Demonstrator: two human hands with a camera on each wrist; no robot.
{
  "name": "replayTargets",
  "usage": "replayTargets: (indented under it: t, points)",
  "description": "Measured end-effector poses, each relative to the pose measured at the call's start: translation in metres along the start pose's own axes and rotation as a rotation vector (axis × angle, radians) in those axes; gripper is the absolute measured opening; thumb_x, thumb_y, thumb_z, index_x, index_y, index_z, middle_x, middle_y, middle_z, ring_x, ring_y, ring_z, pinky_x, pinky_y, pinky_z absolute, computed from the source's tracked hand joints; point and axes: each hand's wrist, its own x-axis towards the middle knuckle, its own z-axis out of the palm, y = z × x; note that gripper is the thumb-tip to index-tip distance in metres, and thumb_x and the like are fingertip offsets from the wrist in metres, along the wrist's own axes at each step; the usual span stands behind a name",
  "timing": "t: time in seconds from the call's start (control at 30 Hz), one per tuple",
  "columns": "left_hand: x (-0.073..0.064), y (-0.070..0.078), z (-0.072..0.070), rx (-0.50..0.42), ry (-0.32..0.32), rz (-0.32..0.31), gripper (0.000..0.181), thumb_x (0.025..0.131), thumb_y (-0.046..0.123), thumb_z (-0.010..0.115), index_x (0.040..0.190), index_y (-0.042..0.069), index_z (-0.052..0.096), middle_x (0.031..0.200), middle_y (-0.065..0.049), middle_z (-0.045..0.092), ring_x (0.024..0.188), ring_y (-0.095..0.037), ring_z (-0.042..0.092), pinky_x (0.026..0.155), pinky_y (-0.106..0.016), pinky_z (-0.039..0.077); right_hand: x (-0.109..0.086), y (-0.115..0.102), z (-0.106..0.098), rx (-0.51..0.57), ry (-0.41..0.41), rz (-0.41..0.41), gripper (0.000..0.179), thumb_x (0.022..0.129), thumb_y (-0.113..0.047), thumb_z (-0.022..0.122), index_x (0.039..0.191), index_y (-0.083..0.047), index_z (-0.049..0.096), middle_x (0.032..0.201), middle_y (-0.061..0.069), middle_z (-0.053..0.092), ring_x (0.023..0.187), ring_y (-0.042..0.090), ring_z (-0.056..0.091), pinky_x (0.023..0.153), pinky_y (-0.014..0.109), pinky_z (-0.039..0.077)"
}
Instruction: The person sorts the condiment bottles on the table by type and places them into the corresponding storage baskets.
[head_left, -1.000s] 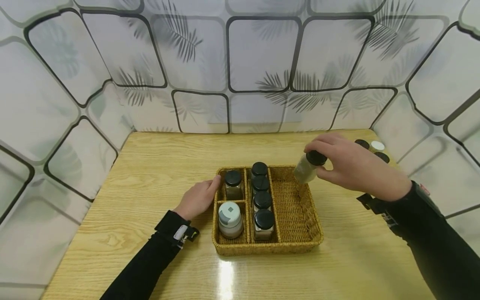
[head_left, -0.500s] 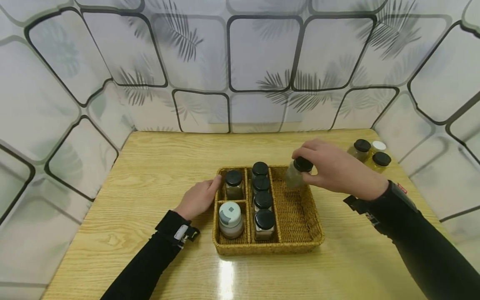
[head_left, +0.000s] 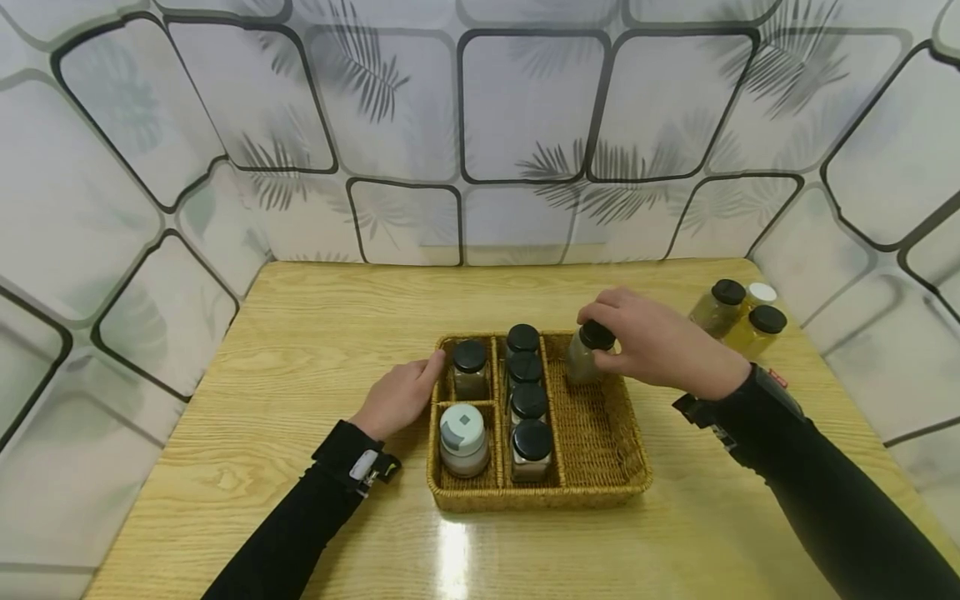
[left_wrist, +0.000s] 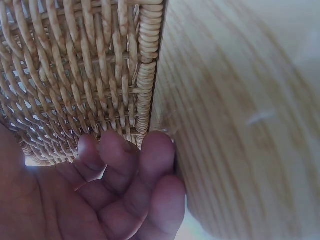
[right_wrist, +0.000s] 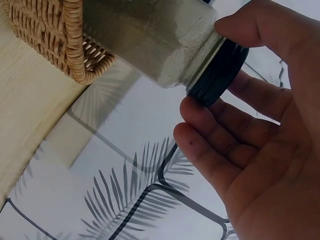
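Note:
My right hand [head_left: 648, 342] pinches the black lid of a clear spice jar [head_left: 583, 360] between thumb and fingers. The jar is lowered into the far end of the right compartment of a wicker basket [head_left: 540, 500]; pale powder shows inside it in the right wrist view. My left hand [head_left: 401, 396] holds the basket's left side, the thumb at the rim and curled fingers [left_wrist: 157, 155] against the lower outer wall. Several black-lidded jars [head_left: 532, 442] line the middle compartment. At left, a black-lidded jar [head_left: 470, 375] stands behind a pale-lidded jar [head_left: 462, 442], in separate compartments.
Near the table's far right corner stand a black-lidded jar [head_left: 717, 308], a white-lidded jar [head_left: 761, 295] and a black-lidded jar of yellow contents [head_left: 756, 332]. Patterned white cloth [head_left: 525, 108] rises behind and beside the wooden table [head_left: 330, 308].
My right hand has moved left and down, bringing the jar from above the basket's right rim into the far right compartment. The left hand has stayed on the basket.

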Motion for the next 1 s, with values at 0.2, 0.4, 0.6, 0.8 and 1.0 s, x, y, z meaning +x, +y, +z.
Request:
replayTargets:
  t: [0.2,0.4,0.6,0.8,1.0]
  points:
    - [0.001,-0.001,0.0,-0.007,-0.005,-0.002,0.071,0.103,0.068,0.012,0.083,0.015,0.054,0.065,-0.003,0.032,0.059,-0.019,0.039,0.074,-0.04,0.037,0.003,0.001,0.008,0.005,-0.019,0.017,0.037,0.085,-0.014,0.077,0.12,-0.006,0.065,0.107,0.009,0.063,0.095,0.023,0.06,0.078,0.039,0.051]
    - [0.0,-0.001,0.0,-0.02,-0.015,0.005,0.066,0.104,0.067,0.012,0.072,0.017,0.041,0.063,-0.003,0.032,0.055,-0.018,0.03,0.069,-0.038,0.036,0.006,0.003,0.016,-0.009,-0.036,0.024,0.038,0.085,-0.015,0.078,0.12,-0.006,0.065,0.107,0.01,0.063,0.094,0.024,0.06,0.077,0.04,0.051]
    - [0.0,0.0,0.001,-0.016,-0.011,0.003,0.066,0.104,0.066,0.013,0.075,0.017,0.044,0.065,-0.003,0.032,0.057,-0.018,0.032,0.073,-0.039,0.036,0.01,0.006,0.022,-0.019,-0.042,0.011,0.038,0.084,-0.016,0.078,0.119,-0.006,0.065,0.106,0.01,0.063,0.093,0.024,0.06,0.077,0.04,0.051]
    - [0.0,0.0,0.001,-0.016,-0.011,0.003,0.067,0.104,0.067,0.012,0.075,0.016,0.044,0.066,-0.003,0.031,0.058,-0.018,0.034,0.076,-0.041,0.036,0.013,0.008,0.028,-0.026,-0.06,-0.002,0.037,0.086,-0.017,0.079,0.118,-0.008,0.065,0.106,0.009,0.062,0.092,0.022,0.058,0.076,0.038,0.05]
    - [0.0,-0.001,0.001,-0.023,-0.01,0.0,0.067,0.103,0.068,0.012,0.072,0.017,0.041,0.064,-0.003,0.032,0.056,-0.018,0.031,0.072,-0.038,0.035,0.014,0.008,0.03,-0.034,-0.071,0.006,0.038,0.087,-0.018,0.078,0.121,-0.007,0.064,0.109,0.01,0.062,0.096,0.024,0.06,0.079,0.039,0.051]
